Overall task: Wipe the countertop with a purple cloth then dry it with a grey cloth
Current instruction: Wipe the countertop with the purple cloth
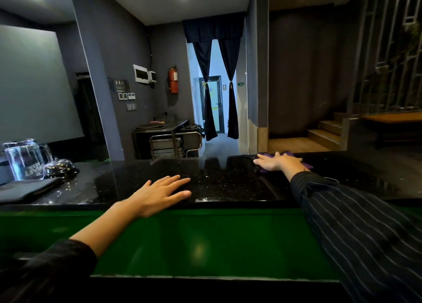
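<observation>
The black speckled countertop (217, 184) runs across the middle of the view. My right hand (277, 161) lies flat, fingers straight, on top of the purple cloth (306, 165) near the counter's far edge; only the cloth's edges show around the hand. My left hand (159, 194) rests flat on the counter's near edge, fingers straight, holding nothing. A folded grey cloth (25, 188) lies at the counter's left end.
A clear glass pitcher (24, 160) and a metal service bell (59, 168) stand at the left end behind the grey cloth. A lower green surface (205, 241) lies below the near edge. Beyond the counter are a metal trolley (175, 142) and a curtained doorway.
</observation>
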### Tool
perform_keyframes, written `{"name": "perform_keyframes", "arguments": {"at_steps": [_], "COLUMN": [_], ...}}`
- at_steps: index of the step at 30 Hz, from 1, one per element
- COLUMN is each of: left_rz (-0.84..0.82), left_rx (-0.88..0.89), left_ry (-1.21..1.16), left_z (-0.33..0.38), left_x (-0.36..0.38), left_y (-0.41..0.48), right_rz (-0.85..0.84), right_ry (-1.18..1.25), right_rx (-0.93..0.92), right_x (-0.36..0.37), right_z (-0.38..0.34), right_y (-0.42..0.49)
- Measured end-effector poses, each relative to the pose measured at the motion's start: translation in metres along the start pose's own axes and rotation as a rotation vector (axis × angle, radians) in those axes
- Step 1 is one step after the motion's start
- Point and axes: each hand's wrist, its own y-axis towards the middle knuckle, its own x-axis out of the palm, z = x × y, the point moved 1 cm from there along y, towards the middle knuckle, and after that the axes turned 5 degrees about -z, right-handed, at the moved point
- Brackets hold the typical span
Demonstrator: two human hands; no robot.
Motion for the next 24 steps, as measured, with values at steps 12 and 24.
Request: {"name": "perform_keyframes", "arguments": {"at_steps": [12, 24], "left_rz": [0.084, 0.303], "left_rx": [0.011, 0.119], "left_ry": [0.03, 0.078], "left_z": [0.001, 0.001], "left_x": [0.007, 0.007], "left_y": [0.003, -0.008], "right_rz": [-0.094, -0.198], "right_ry": [0.003, 0.031], "right_rx": [-0.258, -0.463], "right_x": [0.004, 0.02], "right_z": [-0.167, -0.22], "right_y": [0.027, -0.013]}}
